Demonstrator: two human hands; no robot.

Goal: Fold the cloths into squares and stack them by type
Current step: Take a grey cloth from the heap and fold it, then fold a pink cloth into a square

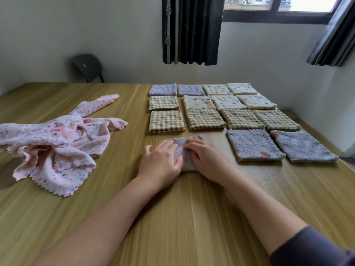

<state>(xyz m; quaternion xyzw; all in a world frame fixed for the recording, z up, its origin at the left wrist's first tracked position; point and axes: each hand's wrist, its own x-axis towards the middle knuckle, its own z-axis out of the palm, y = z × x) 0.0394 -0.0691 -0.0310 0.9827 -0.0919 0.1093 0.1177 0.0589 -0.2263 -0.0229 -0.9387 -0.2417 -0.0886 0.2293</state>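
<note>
Most of grey cloth (180, 142) hidden under left hand (160, 162), right hand (208, 160); grip unclear.

Left hand (160, 160) and right hand (206, 160) lie palm-down, side by side, forearms stretched forward.

Wooden table (57, 217), dark chair (87, 67), pale wall (115, 31), window (278, 8), dark curtains (192, 29)

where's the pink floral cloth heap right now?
Head view: the pink floral heap lies crumpled on the table's left side, left of the left hand, apart from the folded squares at right.
</note>
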